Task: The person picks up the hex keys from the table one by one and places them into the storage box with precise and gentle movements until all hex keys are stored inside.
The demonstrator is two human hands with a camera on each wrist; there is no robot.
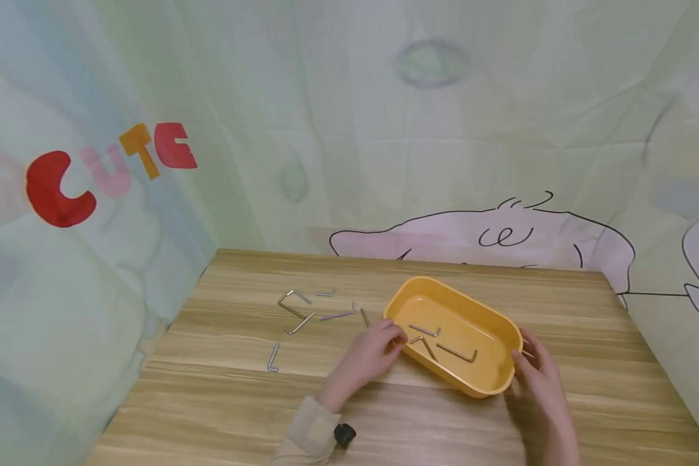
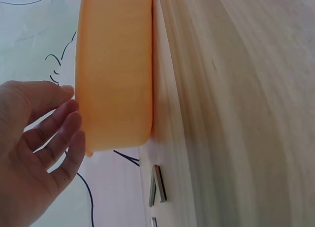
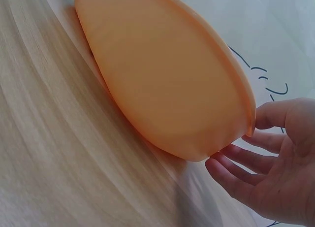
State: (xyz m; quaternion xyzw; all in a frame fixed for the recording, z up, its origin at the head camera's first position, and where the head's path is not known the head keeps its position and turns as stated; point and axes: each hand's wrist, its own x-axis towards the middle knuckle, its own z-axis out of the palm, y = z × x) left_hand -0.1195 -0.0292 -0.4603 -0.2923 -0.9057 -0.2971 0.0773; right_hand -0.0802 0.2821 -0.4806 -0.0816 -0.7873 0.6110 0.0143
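Note:
A yellow plastic tray [image 1: 443,304] stands on the table, set at a slant, with three L-shaped hex keys lying in it, one of them a silver hex key [image 1: 425,331]. At the tray's near left rim, my left hand [image 1: 368,355] has its fingers curled at the edge; the left wrist view shows thumb and fingertips close together at the rim. My right hand [image 1: 542,375] grips the right end. In the right wrist view its thumb lies at the rim and its fingers reach under the outer wall. The tray's inside is hidden in both wrist views.
Several more hex keys lie on the wooden table [image 1: 210,401] left of the tray, including a silver hex key [image 1: 273,358] near the front and a dark hex key [image 1: 366,317] close to the tray. A printed curtain [image 1: 349,129] hangs behind the table.

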